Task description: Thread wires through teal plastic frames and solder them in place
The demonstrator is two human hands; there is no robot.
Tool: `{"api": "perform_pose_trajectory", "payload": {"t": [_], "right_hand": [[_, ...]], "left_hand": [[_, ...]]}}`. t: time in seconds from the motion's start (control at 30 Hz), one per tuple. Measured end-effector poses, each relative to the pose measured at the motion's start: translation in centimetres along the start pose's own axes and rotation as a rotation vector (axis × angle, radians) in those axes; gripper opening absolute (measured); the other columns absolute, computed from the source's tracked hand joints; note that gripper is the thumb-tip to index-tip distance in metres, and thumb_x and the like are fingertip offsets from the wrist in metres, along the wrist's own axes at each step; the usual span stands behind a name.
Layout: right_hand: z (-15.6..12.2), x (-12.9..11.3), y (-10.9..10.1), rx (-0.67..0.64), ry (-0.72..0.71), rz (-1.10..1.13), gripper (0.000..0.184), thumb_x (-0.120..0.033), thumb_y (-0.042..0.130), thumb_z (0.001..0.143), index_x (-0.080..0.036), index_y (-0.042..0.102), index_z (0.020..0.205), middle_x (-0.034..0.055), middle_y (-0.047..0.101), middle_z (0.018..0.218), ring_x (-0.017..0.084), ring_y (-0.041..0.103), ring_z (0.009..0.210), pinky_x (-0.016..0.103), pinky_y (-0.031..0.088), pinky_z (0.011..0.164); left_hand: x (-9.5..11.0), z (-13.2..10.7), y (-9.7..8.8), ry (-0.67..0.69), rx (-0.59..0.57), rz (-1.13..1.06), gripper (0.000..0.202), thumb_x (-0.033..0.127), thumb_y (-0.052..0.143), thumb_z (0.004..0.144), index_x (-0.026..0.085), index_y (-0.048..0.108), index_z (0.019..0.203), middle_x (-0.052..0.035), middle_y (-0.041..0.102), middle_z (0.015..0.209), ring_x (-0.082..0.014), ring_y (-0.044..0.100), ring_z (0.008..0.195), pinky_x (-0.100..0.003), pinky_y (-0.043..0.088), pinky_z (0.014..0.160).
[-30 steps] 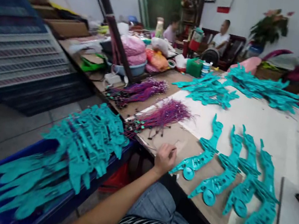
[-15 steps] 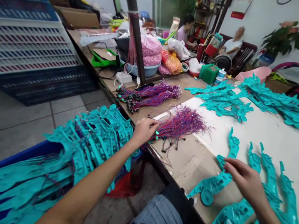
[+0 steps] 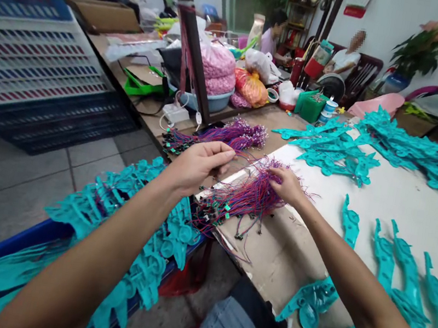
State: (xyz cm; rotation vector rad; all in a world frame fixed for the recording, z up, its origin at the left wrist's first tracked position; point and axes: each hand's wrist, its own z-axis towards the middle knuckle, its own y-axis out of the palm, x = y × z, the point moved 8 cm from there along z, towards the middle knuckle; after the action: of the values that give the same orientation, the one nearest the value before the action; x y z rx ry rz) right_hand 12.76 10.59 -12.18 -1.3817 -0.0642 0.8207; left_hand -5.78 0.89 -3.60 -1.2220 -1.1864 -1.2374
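My left hand (image 3: pixel 207 165) is raised over the near end of a loose bundle of red, blue and purple wires (image 3: pixel 239 195). Its thumb and forefinger are pinched on a thin wire lead that stretches towards the right. At the bundle's far end, my right hand (image 3: pixel 288 186) has its fingers curled among the wires, and their tips are partly lost in the strands. Small dark and green connectors sit at the bundle's near end. Turquoise plastic parts (image 3: pixel 350 221) lie in a row on the table, below and right of my right hand.
A second wire bundle (image 3: pixel 232 133) lies behind. More turquoise parts (image 3: pixel 330 145) are piled at the back right. A blue bin (image 3: pixel 46 231) heaped with turquoise parts stands left of the table. A dark post (image 3: pixel 188 43) rises near bags and tubs. Two people sit in the background.
My right hand has left the turquoise part and moved left to the wires. My left hand has lifted off the bundle's near end, now with a wire in its pinch.
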Motion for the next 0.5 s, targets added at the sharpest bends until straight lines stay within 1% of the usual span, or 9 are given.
{"api": "perform_pose_trajectory", "payload": {"t": [0.07, 0.13, 0.2, 0.27, 0.33, 0.4, 0.43, 0.47, 0.5], "right_hand": [[0.3, 0.3, 0.2, -0.034, -0.025, -0.017, 0.035, -0.016, 0.06, 0.079, -0.021, 0.072, 0.112, 0.0091, 0.068, 0.099, 0.024, 0.058, 0.095, 0.039, 0.046, 0.091], [-0.1, 0.3, 0.1, -0.031, -0.082, -0.01, 0.034, -0.018, 0.06, 0.08, -0.021, 0.072, 0.111, 0.0096, 0.067, 0.099, 0.024, 0.057, 0.096, 0.04, 0.046, 0.091], [-0.8, 0.0, -0.2, -0.024, -0.157, 0.032, 0.038, -0.018, 0.06, 0.078, -0.02, 0.07, 0.115, 0.0115, 0.066, 0.109, 0.026, 0.056, 0.104, 0.043, 0.044, 0.095], [-1.4, -0.3, -0.7, -0.035, -0.215, 0.117, 0.044, -0.013, 0.057, 0.075, -0.02, 0.069, 0.117, 0.0113, 0.065, 0.121, 0.027, 0.054, 0.115, 0.046, 0.04, 0.102], [-1.4, -0.3, -1.3, -0.058, -0.195, 0.247, 0.05, -0.008, 0.049, 0.072, -0.02, 0.07, 0.115, 0.0082, 0.067, 0.122, 0.024, 0.056, 0.116, 0.044, 0.041, 0.103], [-0.8, -0.5, -2.1, -0.084, -0.137, 0.371, 0.054, -0.006, 0.041, 0.071, -0.02, 0.069, 0.115, 0.0063, 0.071, 0.113, 0.02, 0.062, 0.109, 0.04, 0.046, 0.098], [-0.4, -1.0, -2.4, -0.106, -0.132, 0.394, 0.054, -0.006, 0.039, 0.073, -0.019, 0.069, 0.116, 0.0061, 0.072, 0.11, 0.019, 0.063, 0.105, 0.039, 0.047, 0.095], [-0.1, -1.9, -2.5, -0.141, -0.163, 0.372, 0.053, -0.007, 0.039, 0.074, -0.019, 0.069, 0.116, 0.0063, 0.073, 0.108, 0.019, 0.063, 0.103, 0.038, 0.047, 0.094], [0.1, -3.1, -2.3, -0.194, -0.231, 0.303, 0.05, -0.008, 0.042, 0.075, -0.019, 0.069, 0.116, 0.0064, 0.072, 0.109, 0.02, 0.062, 0.104, 0.04, 0.046, 0.094]], "left_hand": [[-0.6, -1.0, 1.1, -0.004, -0.025, 0.028, 0.027, 0.04, 0.069, 0.072, 0.017, 0.056, 0.07, 0.0039, 0.051, 0.054, -0.0073, 0.042, 0.048, -0.02, 0.033, 0.048], [-1.5, -2.3, 2.6, -0.014, -0.071, 0.057, 0.027, 0.042, 0.066, 0.074, 0.017, 0.057, 0.07, 0.0035, 0.052, 0.054, -0.0081, 0.043, 0.049, -0.021, 0.034, 0.05], [-2.8, -3.8, 4.6, -0.031, -0.139, 0.084, 0.027, 0.043, 0.062, 0.077, 0.017, 0.058, 0.072, 0.003, 0.053, 0.056, -0.0093, 0.045, 0.051, -0.022, 0.036, 0.051], [-4.2, -5.2, 6.8, -0.042, -0.213, 0.108, 0.024, 0.041, 0.058, 0.081, 0.017, 0.06, 0.076, 0.0024, 0.054, 0.057, -0.0103, 0.047, 0.053, -0.023, 0.036, 0.052], [-5.6, -6.5, 9.1, -0.025, -0.256, 0.149, 0.021, 0.036, 0.055, 0.084, 0.017, 0.062, 0.081, 0.0014, 0.057, 0.061, -0.0113, 0.05, 0.056, -0.023, 0.038, 0.055], [-6.8, -7.5, 11.2, 0.017, -0.257, 0.216, 0.018, 0.03, 0.053, 0.086, 0.017, 0.065, 0.084, -0.0002, 0.061, 0.065, -0.0124, 0.054, 0.061, -0.024, 0.041, 0.058], [-7.4, -7.9, 12.2, 0.039, -0.247, 0.259, 0.016, 0.027, 0.053, 0.087, 0.017, 0.066, 0.085, -0.0012, 0.064, 0.068, -0.0132, 0.057, 0.064, -0.024, 0.043, 0.061], [-7.9, -8.2, 13.1, 0.06, -0.238, 0.303, 0.016, 0.025, 0.053, 0.087, 0.017, 0.067, 0.086, -0.0022, 0.066, 0.072, -0.0141, 0.059, 0.068, -0.025, 0.044, 0.064], [-8.4, -8.4, 14.0, 0.08, -0.23, 0.342, 0.015, 0.023, 0.054, 0.087, 0.018, 0.067, 0.087, -0.0032, 0.068, 0.076, -0.0151, 0.061, 0.071, -0.026, 0.045, 0.067]]}}
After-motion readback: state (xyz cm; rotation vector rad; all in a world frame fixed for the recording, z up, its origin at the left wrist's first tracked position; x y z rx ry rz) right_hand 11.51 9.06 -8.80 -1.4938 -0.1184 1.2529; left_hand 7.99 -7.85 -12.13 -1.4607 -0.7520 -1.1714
